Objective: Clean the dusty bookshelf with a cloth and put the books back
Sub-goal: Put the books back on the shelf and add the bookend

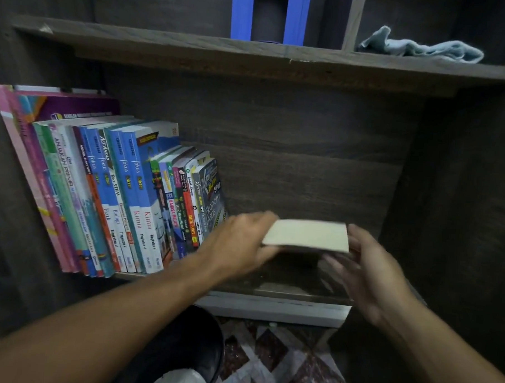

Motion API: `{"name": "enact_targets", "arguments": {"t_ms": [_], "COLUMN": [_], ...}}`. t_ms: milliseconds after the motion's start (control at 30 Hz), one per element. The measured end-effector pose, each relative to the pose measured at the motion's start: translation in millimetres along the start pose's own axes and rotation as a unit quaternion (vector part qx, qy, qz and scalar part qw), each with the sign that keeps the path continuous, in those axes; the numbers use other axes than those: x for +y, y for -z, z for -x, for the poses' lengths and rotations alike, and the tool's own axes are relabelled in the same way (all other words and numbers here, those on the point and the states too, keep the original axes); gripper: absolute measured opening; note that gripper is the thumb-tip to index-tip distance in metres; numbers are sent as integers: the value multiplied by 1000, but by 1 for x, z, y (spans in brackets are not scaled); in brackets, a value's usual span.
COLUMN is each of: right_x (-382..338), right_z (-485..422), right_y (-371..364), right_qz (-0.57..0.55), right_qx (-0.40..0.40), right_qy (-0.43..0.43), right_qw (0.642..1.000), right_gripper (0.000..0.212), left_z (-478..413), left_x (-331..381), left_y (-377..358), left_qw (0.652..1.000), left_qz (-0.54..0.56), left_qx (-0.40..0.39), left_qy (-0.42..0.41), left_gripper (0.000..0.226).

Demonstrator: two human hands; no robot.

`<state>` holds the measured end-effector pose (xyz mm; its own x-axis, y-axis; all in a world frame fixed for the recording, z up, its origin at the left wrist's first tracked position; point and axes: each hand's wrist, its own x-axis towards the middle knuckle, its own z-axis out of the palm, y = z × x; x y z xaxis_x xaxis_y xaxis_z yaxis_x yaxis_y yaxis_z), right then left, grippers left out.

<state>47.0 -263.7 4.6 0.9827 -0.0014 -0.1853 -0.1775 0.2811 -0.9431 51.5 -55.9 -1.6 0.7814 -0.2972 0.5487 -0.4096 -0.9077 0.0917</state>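
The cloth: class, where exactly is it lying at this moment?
In the head view, the cloth lies crumpled on the upper shelf at top right, just right of the wooden divider.

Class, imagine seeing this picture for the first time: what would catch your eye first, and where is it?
First, the pale book held flat between the left grip and right grip, before the lower shelf's right half. Next, the colourful row of books leaning at that shelf's left, and a light blue cloth crumpled on the shelf above, at right.
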Motion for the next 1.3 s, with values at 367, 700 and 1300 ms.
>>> {"name": "enact_targets", "arguments": {"t_ms": [367, 700, 1300], "right_x": [90, 111, 98], "right_z": [-44, -74, -99], "right_y": [-54, -106, -145], "right_qz": [307, 331, 371], "right_qx": [-104, -101, -167], "right_qy": [166, 201, 210], "right_qw": [931, 916, 889], "right_gripper": [88, 95, 75], "left_z": [-61, -42, -11], "left_x": [-12, -45, -102], "left_y": [16, 33, 56], "left_qw": [972, 961, 954], "left_qz": [56, 44, -173], "left_qx": [54, 90, 140], "left_qy": [220, 258, 201], "left_gripper": [39, 43, 41]}}
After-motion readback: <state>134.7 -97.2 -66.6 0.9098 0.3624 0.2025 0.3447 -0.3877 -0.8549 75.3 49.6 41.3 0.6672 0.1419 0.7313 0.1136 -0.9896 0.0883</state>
